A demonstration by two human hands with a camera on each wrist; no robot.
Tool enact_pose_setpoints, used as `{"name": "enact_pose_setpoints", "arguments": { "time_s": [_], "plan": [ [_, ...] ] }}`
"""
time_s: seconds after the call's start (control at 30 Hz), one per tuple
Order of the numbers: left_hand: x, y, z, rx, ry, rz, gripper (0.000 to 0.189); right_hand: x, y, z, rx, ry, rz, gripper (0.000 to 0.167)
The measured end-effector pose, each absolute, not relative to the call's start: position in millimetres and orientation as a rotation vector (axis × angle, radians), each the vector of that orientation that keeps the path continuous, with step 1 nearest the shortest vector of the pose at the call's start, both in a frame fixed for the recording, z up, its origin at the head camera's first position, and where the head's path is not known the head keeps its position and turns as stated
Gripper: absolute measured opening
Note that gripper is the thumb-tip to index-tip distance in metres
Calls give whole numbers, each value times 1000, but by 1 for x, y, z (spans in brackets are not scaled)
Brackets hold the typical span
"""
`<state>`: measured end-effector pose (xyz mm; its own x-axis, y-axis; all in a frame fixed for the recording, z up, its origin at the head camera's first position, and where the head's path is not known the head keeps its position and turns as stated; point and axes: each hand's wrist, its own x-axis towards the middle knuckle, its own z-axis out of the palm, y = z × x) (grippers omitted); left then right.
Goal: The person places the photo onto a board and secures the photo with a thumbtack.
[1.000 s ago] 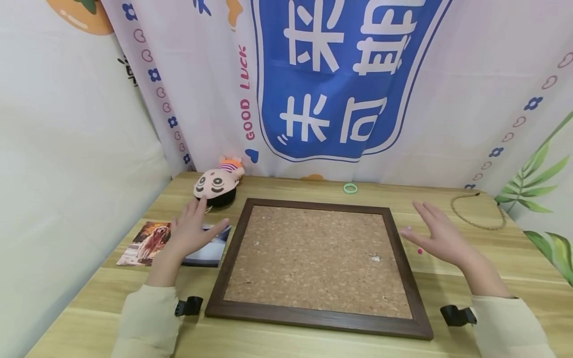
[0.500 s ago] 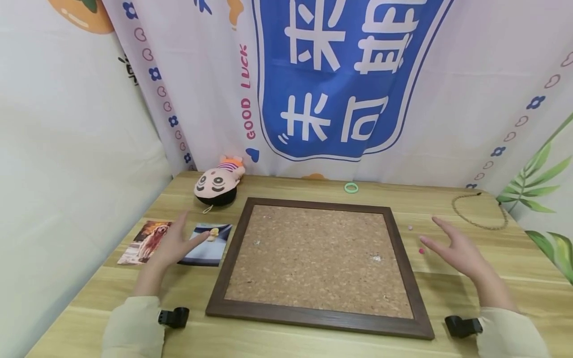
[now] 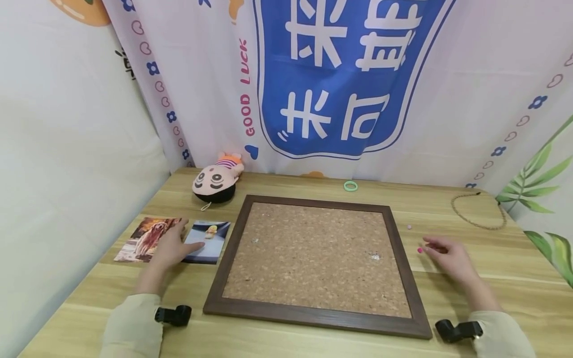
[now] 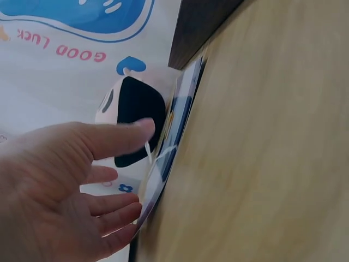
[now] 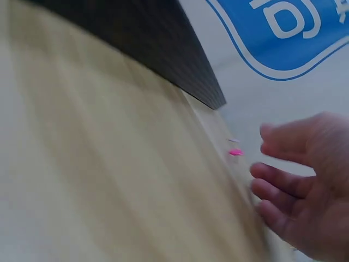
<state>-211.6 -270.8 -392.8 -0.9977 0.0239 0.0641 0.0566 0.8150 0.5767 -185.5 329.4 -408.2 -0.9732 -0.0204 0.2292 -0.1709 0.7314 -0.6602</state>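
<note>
My left hand (image 3: 170,247) is over two photos lying side by side, its thumb above the duck photo (image 3: 208,252) and its fingers by the dog photo (image 3: 144,242). In the left wrist view its fingertips come right to the photo's edge, with thumb and fingers apart. On the other side, my right hand (image 3: 453,259) hovers with fingers loosely bent beside a small bright pink pin-like piece (image 3: 420,250), nothing between thumb and fingers. A paler small piece (image 3: 409,227) lies farther back. Between the hands lies a cork board (image 3: 313,256) in a dark brown wooden frame.
A plush doll (image 3: 216,183) lies at the back left of the wooden table (image 3: 268,338). A green ring (image 3: 350,186) sits behind the board, and a braided cord necklace (image 3: 476,219) lies at the back right. A printed curtain (image 3: 215,89) hangs behind the table.
My left hand has lowered onto the photos from above. The right hand has drawn back from the board's edge, then come down beside the pink piece, its fingers bending inward.
</note>
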Motion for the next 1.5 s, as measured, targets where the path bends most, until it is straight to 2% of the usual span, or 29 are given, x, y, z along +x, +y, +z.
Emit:
{"name": "enact_pose_setpoints", "arguments": {
  "time_s": [0.33, 0.5, 0.67, 0.93, 1.17, 1.4, 1.5],
  "plan": [
    [-209, -268, -404, -82, -2919, -863, 67, -190, 319, -419, 19, -2724, 924, 23],
    [-208, -267, -403, -13, -2952, -861, 72, -191, 320, -423, 61, -2704, 858, 11],
    [-208, -265, -400, 86, -2989, -884, 79, -190, 321, -424, 85, -2692, 835, 7],
    [-211, -266, -398, 20, -2974, -892, 66, -188, 319, -421, 1, -2689, 946, 14],
    [-211, -270, -395, 122, -2982, -1117, 45, -187, 324, -417, -37, -2643, 1232, 24],
    [-209, -280, -390, 268, -2886, -1468, 53, -184, 329, -401, -87, -2722, 1272, 38],
    [-207, -286, -383, 257, -2880, -1438, 58, -185, 331, -396, -90, -2723, 1289, 40]
  ]
}}
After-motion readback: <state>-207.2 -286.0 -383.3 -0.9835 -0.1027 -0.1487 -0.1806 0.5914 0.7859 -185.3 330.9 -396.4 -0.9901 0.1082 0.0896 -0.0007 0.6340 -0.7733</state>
